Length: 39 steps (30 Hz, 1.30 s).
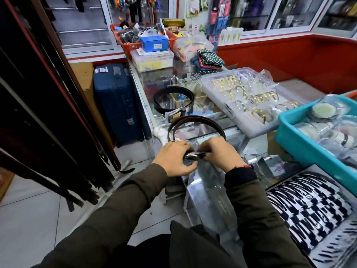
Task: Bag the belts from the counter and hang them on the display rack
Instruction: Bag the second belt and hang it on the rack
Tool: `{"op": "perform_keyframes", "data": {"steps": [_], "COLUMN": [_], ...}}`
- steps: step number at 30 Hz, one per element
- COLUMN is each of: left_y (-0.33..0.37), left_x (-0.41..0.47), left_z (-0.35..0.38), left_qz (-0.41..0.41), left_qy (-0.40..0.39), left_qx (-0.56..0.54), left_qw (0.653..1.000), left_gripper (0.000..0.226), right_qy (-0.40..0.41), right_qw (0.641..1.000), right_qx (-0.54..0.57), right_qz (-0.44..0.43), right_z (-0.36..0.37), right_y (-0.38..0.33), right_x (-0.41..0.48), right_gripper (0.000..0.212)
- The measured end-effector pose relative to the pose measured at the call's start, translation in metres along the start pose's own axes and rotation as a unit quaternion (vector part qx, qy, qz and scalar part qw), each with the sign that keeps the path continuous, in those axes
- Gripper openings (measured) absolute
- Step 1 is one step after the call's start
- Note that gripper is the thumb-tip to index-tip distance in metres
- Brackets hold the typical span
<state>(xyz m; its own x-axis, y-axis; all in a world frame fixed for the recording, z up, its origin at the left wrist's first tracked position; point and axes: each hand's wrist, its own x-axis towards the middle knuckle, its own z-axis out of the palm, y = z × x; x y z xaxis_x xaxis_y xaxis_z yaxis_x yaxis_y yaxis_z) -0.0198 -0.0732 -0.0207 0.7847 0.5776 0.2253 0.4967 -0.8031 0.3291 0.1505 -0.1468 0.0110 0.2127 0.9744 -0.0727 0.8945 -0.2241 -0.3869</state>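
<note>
Mid-task, bagging stage. Both hands at front edge of glass tabletop [210, 120], working one brown belt [195, 120] coiled in a loop w/ its buckle end down between them. Left hand [172, 158] curled, fingers closed over buckle end of the belt; right hand [219, 152] curled too, fingertips pinching the mouth of a clear bag [208, 182] that hangs down from the hands toward the lap. Belt loop sticks up & away over the tabletop, so only the buckle end at or just inside the bag mouth; can't tell how deep. Not bagged yet, by the look of it.

Second belt, black [173, 100], coiled farther back on the tabletop, its buckle already in some clear wrap [176, 114]; whether fully bagged, can't tell. Stays on tabletop, so not hung.

Display rack [58, 151] at left, dark belts hanging in a row, some prob. done already, no way to confirm.

Left to do, judging from this: feed rest of brown belt into bag, close it, hang on rack; then same for black one. Roughly early-to-mid for the two visible belts.
</note>
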Motion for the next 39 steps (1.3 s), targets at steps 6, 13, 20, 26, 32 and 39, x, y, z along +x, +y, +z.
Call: {"op": "perform_keyframes", "data": {"steps": [6, 13, 20, 26, 32, 39], "left_y": [-0.019, -0.044, -0.055, -0.07, -0.091, -0.103], "left_x": [-0.003, -0.006, -0.019, -0.049, -0.075, -0.111], "left_z": [-0.024, -0.093, -0.149, -0.211, -0.26, -0.309], "left_qz": [0.049, 0.008, -0.169, -0.183, -0.197, -0.158], "left_qy": [0.124, 0.343, 0.435, 0.457, 0.541, 0.614], "left_qx": [0.054, -0.016, -0.426, -0.464, -0.353, -0.362], "left_qw": [0.99, 0.939, 0.775, 0.736, 0.737, 0.684], "left_gripper": [0.031, 0.046, 0.011, 0.008, 0.016, 0.014], "right_qy": [0.03, 0.095, 0.105, 0.1, 0.075, 0.009], "right_qw": [0.998, 0.971, 0.909, 0.861, 0.863, 0.787], "right_qx": [0.037, 0.141, 0.308, 0.392, 0.366, 0.489], "right_qz": [-0.051, -0.171, -0.261, -0.307, -0.339, -0.376], "right_z": [-0.026, -0.065, -0.084, -0.082, -0.073, -0.08], "right_y": [-0.023, -0.085, -0.165, -0.233, -0.292, -0.359], "right_x": [0.004, 0.03, 0.057, 0.073, 0.082, 0.079], "right_gripper": [0.03, 0.033, 0.024, 0.024, 0.027, 0.021]}}
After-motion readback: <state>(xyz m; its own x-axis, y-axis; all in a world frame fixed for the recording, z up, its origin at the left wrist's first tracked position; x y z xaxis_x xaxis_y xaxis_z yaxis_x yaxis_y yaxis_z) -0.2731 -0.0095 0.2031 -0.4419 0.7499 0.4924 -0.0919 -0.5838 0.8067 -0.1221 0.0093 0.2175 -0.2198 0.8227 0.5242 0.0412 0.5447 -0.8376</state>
